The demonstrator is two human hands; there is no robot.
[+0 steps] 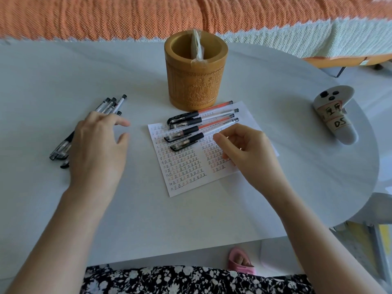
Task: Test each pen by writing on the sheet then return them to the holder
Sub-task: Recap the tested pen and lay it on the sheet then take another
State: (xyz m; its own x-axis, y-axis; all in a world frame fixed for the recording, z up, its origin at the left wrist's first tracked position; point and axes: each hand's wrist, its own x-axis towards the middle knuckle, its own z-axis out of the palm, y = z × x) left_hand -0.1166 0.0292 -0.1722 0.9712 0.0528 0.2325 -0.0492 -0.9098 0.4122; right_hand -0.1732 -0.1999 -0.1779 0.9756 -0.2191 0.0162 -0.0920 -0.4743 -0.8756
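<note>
Sheet (191, 172) lies flat on the white table (63, 66), just in front of the holder (195, 81), turned slightly anticlockwise; rows down its left margin are numbered, with 1 and 4 through 15 readable, each row filled with repeats of the character 正 in dark and orange ink; a 2nd, shorter column of the same marks sits on the right half.

4 capped pens (201, 124) lie across the top of the sheet, roughly parallel, black caps toward the left, clear barrels toward the upper right; at least 2 barrels show orange refills; small print on the topmost cap is too fine to read.

Right hand (244, 153) rests over the right half of the sheet, fingers curled, thumb and forefinger tips pinched close at the barrel end of the nearest pen; whether it actually grips that pen, cannot tell.

Left hand (97, 149) hovers open, fingers spread, over a 2nd pile of black-capped pens (110, 105) lying on the table well left of the sheet; no pen gripped.

Holder: carved wooden cylinder, upright, relief figure on the front with small characters beside it, not legible; holds a clear plastic sleeve (198, 45), taped at the rim; no pens seen inside.

Far right of table: grey handheld controller (335, 115), taped labels, lower one reads "DS"; upper writing unclear.

Beyond the table: orange woven blanket (127, 15).
</note>
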